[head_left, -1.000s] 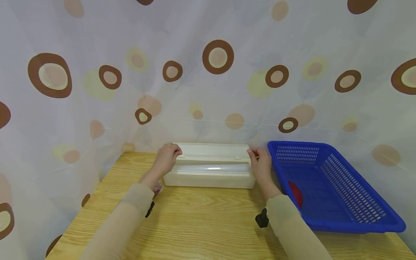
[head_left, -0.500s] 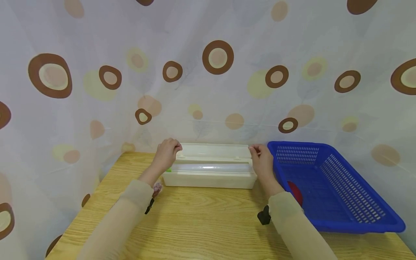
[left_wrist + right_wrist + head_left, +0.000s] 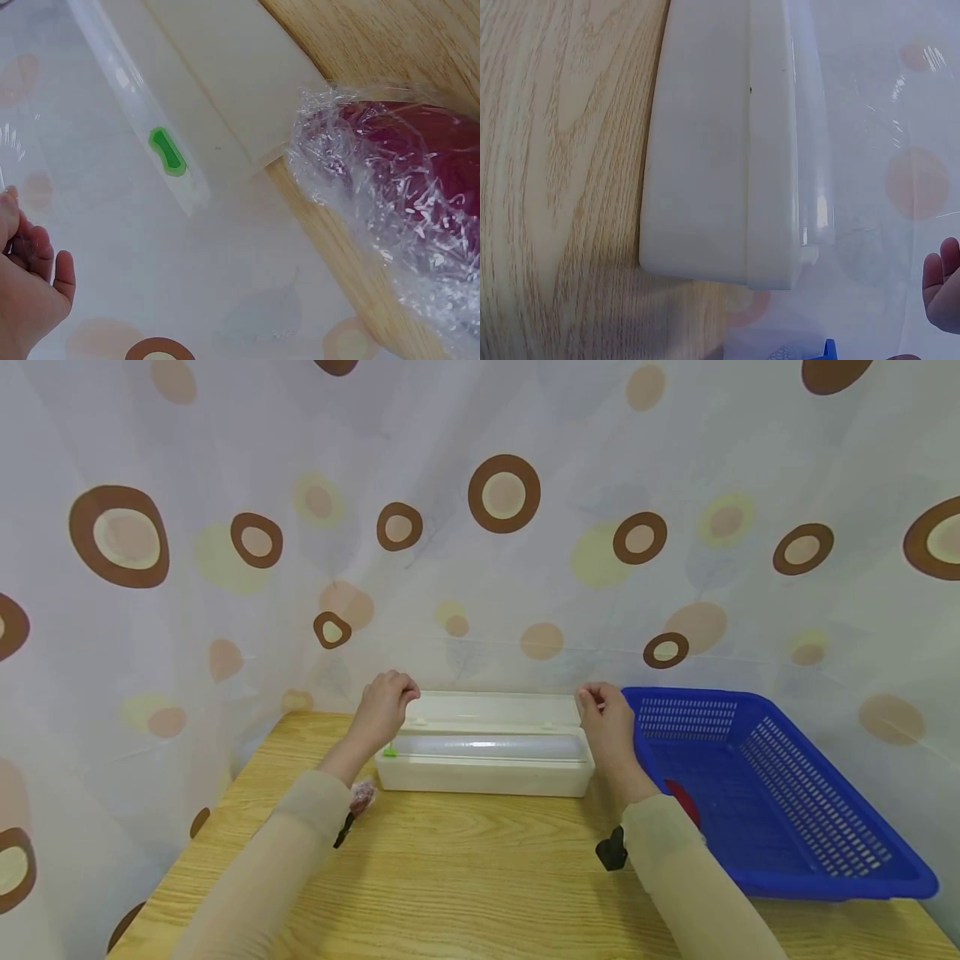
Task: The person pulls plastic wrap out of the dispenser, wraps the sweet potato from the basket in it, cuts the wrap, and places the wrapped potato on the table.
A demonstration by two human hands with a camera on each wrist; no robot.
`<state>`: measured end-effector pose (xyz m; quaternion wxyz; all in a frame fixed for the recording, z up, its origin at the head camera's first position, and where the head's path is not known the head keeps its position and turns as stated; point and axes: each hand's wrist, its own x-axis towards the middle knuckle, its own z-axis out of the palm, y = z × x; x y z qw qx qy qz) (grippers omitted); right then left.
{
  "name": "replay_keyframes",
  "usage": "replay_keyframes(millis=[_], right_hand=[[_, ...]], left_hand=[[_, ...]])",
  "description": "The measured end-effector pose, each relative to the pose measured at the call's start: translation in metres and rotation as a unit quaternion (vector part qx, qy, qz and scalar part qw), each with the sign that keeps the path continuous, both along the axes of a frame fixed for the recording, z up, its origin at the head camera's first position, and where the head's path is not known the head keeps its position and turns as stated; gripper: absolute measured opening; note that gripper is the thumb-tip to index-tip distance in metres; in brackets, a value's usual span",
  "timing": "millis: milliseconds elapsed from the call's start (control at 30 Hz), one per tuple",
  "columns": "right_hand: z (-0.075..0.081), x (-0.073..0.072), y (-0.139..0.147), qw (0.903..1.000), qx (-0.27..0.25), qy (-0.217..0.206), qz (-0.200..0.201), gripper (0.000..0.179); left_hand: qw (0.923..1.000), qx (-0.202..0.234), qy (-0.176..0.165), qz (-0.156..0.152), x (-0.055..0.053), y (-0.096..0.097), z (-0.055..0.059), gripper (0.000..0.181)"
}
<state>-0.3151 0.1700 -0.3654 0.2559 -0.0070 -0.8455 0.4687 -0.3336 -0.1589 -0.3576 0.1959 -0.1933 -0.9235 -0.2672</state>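
A white cling film dispenser (image 3: 483,777) stands lidless side up on the table, its lid (image 3: 495,708) tipped back against the curtain. The roll of film (image 3: 487,747) lies inside, and a green cutter slider (image 3: 167,152) sits at the left end of the front edge. My left hand (image 3: 382,710) is raised over the left end, fingers and thumb pinching the clear cling film (image 3: 896,97). Over the right end, my right hand (image 3: 607,727) pinches the film's other corner. Between them the sheet rises from the roll, barely visible except for glints in the wrist views.
A dark red thing bundled in crinkled film (image 3: 390,195) lies by the dispenser's left end. The blue basket (image 3: 825,887) on the right holds a red object (image 3: 684,802). Wooden table (image 3: 465,868) extends in front; a patterned curtain (image 3: 525,577) hangs behind.
Both hands have risen slightly and spread a little away from the dispenser's ends, drawing film up. The green slider, covered by the left hand at first, now shows.
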Motion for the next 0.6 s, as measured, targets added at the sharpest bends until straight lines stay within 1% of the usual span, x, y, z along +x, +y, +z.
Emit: replay_keyframes(millis=[167,300,433,600], right_hand=[[0.0037,-0.0009,0.0003,0.9998,-0.011,-0.017,0.001,0.027],[0.0068,-0.0003,0.0006,0.9994,-0.017,-0.028,0.011,0.027],[0.0080,0.0003,0.0004,0.9995,-0.014,-0.026,0.014,0.027],[0.0073,0.0000,0.0007,0.9998,0.000,-0.012,0.013,0.027]], left_hand=[[1.0000,0.000,-0.006,-0.005,-0.0013,0.0003,0.0047,0.018],[0.9996,0.006,-0.017,-0.019,-0.0020,-0.0019,0.0064,0.018],[0.9992,0.010,-0.020,-0.033,-0.0003,-0.0037,0.0066,0.016],[0.9979,0.010,-0.029,-0.058,0.0006,-0.0040,0.0049,0.015]])
